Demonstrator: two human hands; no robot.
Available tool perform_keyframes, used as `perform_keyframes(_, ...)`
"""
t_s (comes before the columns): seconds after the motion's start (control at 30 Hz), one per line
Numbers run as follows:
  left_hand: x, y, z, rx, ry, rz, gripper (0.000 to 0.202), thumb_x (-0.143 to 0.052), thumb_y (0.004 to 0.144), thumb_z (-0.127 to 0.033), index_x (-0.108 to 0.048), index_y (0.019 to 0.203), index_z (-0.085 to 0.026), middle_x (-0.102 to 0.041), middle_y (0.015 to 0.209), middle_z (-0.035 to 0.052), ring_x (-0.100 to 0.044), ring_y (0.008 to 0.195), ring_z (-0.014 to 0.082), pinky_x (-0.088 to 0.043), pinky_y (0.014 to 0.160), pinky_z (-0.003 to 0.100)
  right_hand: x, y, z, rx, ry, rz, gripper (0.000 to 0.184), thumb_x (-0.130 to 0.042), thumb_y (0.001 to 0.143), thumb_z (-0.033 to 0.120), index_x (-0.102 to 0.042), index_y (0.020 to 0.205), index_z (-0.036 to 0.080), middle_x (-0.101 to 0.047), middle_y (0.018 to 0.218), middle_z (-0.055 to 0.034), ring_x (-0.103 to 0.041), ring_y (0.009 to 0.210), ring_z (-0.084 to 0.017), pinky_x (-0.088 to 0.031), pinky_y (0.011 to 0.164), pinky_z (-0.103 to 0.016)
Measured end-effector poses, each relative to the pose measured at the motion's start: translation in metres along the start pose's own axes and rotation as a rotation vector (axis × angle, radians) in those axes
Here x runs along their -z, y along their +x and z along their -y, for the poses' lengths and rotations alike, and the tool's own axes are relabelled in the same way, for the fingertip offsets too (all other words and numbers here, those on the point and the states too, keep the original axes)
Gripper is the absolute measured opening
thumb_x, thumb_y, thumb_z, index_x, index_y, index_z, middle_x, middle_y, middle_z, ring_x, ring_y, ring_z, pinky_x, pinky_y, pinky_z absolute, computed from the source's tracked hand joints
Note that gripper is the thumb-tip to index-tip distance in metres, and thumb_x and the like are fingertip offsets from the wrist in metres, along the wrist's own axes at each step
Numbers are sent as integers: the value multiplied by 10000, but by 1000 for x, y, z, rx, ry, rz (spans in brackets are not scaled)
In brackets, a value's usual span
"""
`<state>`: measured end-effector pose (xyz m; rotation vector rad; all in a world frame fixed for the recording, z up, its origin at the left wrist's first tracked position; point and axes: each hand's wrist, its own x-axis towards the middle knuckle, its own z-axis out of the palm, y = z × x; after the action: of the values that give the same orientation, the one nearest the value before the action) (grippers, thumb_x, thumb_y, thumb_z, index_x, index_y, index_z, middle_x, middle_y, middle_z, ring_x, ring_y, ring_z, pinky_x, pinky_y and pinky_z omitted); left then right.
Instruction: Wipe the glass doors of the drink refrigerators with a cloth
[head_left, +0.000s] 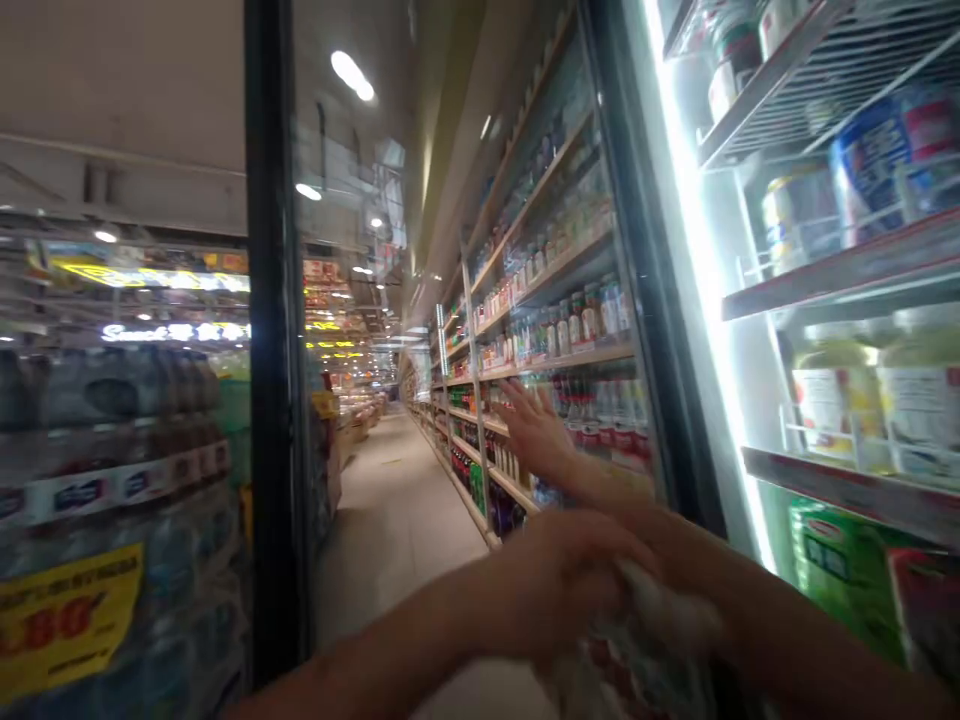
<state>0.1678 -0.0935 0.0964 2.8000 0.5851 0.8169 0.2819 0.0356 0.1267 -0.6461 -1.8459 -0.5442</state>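
My right hand (pixel 534 432) reaches up from the lower right, fingers outstretched and apart. It holds nothing and is at the glass of a cooler door (pixel 271 330) that stands open; whether the palm touches the glass I cannot tell. Below it, my left hand (pixel 566 575) comes in from the lower left, under the right forearm, with its fingers curled. Just beside and below those fingers is a blurred whitish, partly clear item (pixel 649 655) with reddish patches. Motion blur hides its kind, but the left hand appears closed on it.
To the right, lit cooler shelves (pixel 840 490) hold pale yellow bottles (pixel 829 405), cans and green cartons (pixel 844 565). Stacked bottle packs (pixel 112 480) with a yellow price sign (pixel 71 620) stand left. Through the glass show an aisle floor (pixel 390 500) and shelves of drinks.
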Motion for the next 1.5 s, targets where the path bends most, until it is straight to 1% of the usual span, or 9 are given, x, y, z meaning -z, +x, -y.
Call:
perform_keyframes(0.17,44,2,57,353,-566,-904,275,-488,752,-317,-602,949,-162,-644,775,9,-605,689,111,-481,628,212,-6,-35,38,-174,465,-191,495,-317,921,349,-270,1408,273,-420,1400,-69,-440,1250,-196,-388,1014,-426)
perform_keyframes(0.23,41,5,64,361,-792,-1040,299,-599,670,-291,-591,947,-175,-652,806,-5,-608,722,116,-485,684,228,-15,-41,59,-190,425,-253,638,-459,862,393,-198,1431,269,-304,1465,-83,-317,1331,-231,-324,1059,-465)
perform_keyframes(0.47,29,0,37,219,-1210,-588,472,-466,789,-512,-595,1081,-164,-640,1074,87,-558,1082,211,-421,950,351,-21,-40,77,39,182,-307,541,-429,862,177,-322,1385,269,-348,1438,-75,-350,1313,-191,-364,1055,-409)
perform_keyframes(0.7,77,-47,96,407,342,-999,453,-459,817,-358,-520,1207,-137,-407,1394,133,-275,1340,257,-196,1098,465,11,3,-27,-22,-204,-654,515,-377,861,177,-344,1376,158,-435,1369,-136,-322,1322,-242,-298,1068,-514)
perform_keyframes(0.8,77,-72,131,414,854,-923,483,-427,836,-327,-456,1276,-127,-311,1448,151,-189,1372,284,-172,1089,523,-31,-2,-22,-66,-303,-459,510,-330,874,190,-332,1382,143,-393,1403,-139,-225,1365,-254,-289,1062,-528)
perform_keyframes(0.97,53,-96,157,391,1173,-799,472,-380,879,-319,-426,1310,-132,-311,1444,162,-193,1370,290,-222,1070,525,-95,-41,29,470,-337,0,539,-403,846,177,-349,1368,299,-400,1419,-1,-195,1377,-181,-140,1127,-488)
perform_keyframes(1.23,39,-97,158,432,1173,-780,489,-386,875,-280,-390,1339,-126,-291,1452,155,-117,1383,289,-175,1086,546,-16,-40,-69,-477,-458,-484,554,-302,895,304,-246,1423,146,-318,1443,-164,-184,1372,-302,-210,1040,-596)
perform_keyframes(1.4,38,-98,160,423,1195,-788,490,-372,886,-310,-392,1334,-113,-286,1452,166,-142,1380,290,-190,1083,541,-68,-40,-3,177,-428,-151,515,-369,874,247,-332,1387,249,-424,1397,-59,-200,1374,-225,-183,1096,-488)
perform_keyframes(1.5,38,-99,161,405,1203,-794,493,-381,886,-318,-386,1339,-122,-298,1448,162,-156,1378,283,-199,1083,532,-72,-54,-2,247,-443,-114,487,-405,868,252,-384,1354,261,-468,1365,-44,-249,1354,-204,-138,1110,-481)
